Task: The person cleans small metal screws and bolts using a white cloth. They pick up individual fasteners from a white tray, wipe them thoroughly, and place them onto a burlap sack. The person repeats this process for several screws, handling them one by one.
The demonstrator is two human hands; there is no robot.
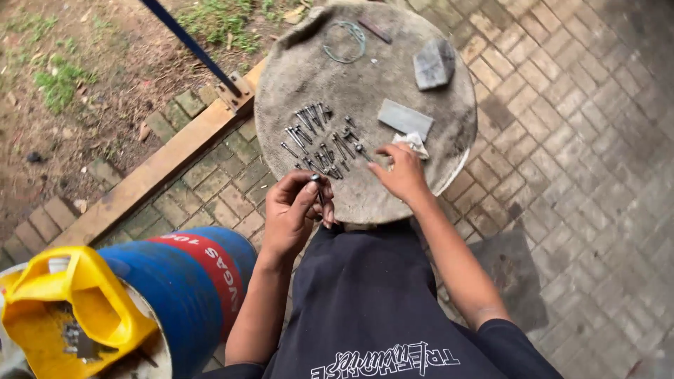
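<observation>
Here the left hand (295,210) pinches one bolt (317,188) upright at the near edge of the round cloth-covered stool (421,175), while the right hand (401,172), fingers loosely apart, reaches the sorted bolts (319,137); picking another needs a fine pinch.

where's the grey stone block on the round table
In the head view the grey stone block lies at the far right of the round table, beyond the flat grey slab and right of the wire ring.
</observation>
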